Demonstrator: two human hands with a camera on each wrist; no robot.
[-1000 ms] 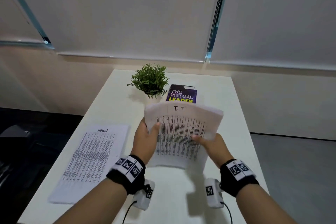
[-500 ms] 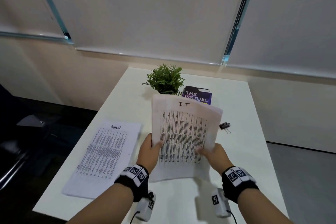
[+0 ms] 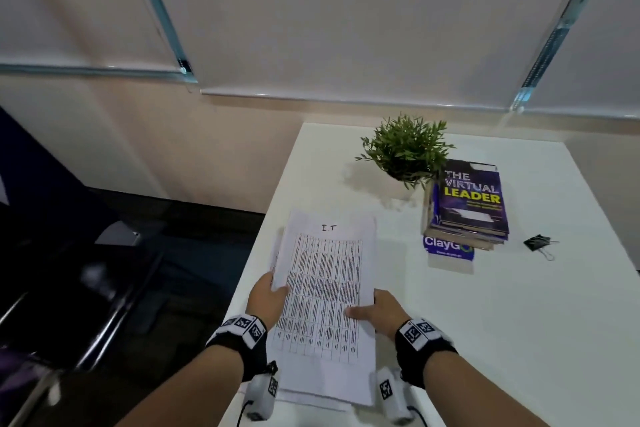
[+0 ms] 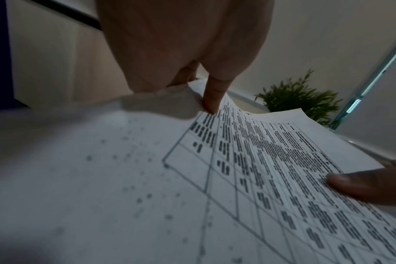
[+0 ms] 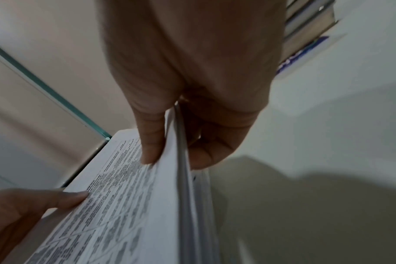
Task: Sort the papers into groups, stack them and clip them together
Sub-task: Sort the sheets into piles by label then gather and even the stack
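A stack of printed table sheets headed "I.T" (image 3: 329, 288) lies low and nearly flat over the left side of the white table (image 3: 519, 322). My left hand (image 3: 266, 298) grips its left edge, thumb (image 4: 213, 96) on top. My right hand (image 3: 381, 308) pinches the right edge, thumb (image 5: 151, 142) on the print and fingers underneath. Edges of other white sheets (image 3: 311, 404) stick out under the near end. A black binder clip (image 3: 538, 243) lies on the table far to the right, away from both hands.
A small potted plant (image 3: 407, 149) stands at the back of the table. Beside it is a pile of books (image 3: 467, 204) on a blue "ClayGo" card (image 3: 448, 248). The table's left edge is just beside my left hand, with dark chairs (image 3: 86, 288) below.
The I.T stack has gone from upright at mid-table to low and flat on the left, where the ADMIN stack lay. The ADMIN heading no longer shows. Both hands kept their hold.
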